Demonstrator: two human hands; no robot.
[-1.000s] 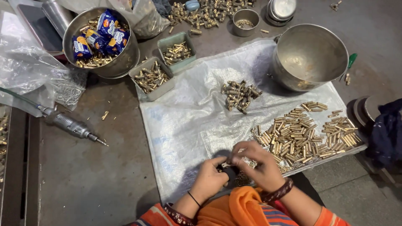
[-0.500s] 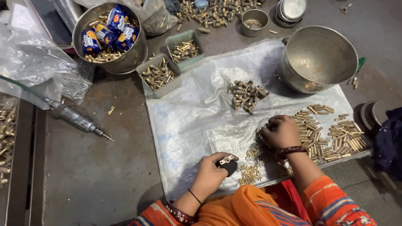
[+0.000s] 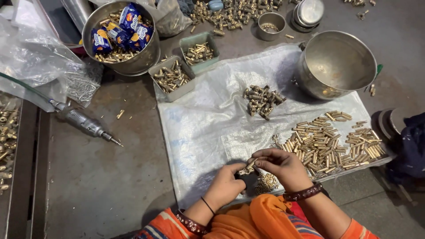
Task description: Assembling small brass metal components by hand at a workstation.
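My left hand (image 3: 226, 185) and my right hand (image 3: 283, 166) meet over the near edge of a clear plastic sheet (image 3: 212, 119). Both pinch a small brass fitting (image 3: 249, 167) between their fingertips. A dark object sits under my left fingers; I cannot tell what it is. Just below the hands lies a small heap of brass pieces (image 3: 265, 182). To the right of my right hand spreads a large pile of brass tubes (image 3: 330, 141). A smaller clump of darker brass fittings (image 3: 262, 99) lies farther up the sheet.
A big steel pot (image 3: 338, 64) stands at the sheet's far right. A steel bowl (image 3: 121, 37) holds brass parts and blue packets. Two small trays (image 3: 171, 79) of brass parts sit beside it. A pneumatic tool (image 3: 84, 121) lies on the left, near crumpled plastic bags (image 3: 31, 57).
My right hand has come back from the pile of brass tubes to my left hand, and both now hold a brass fitting together.
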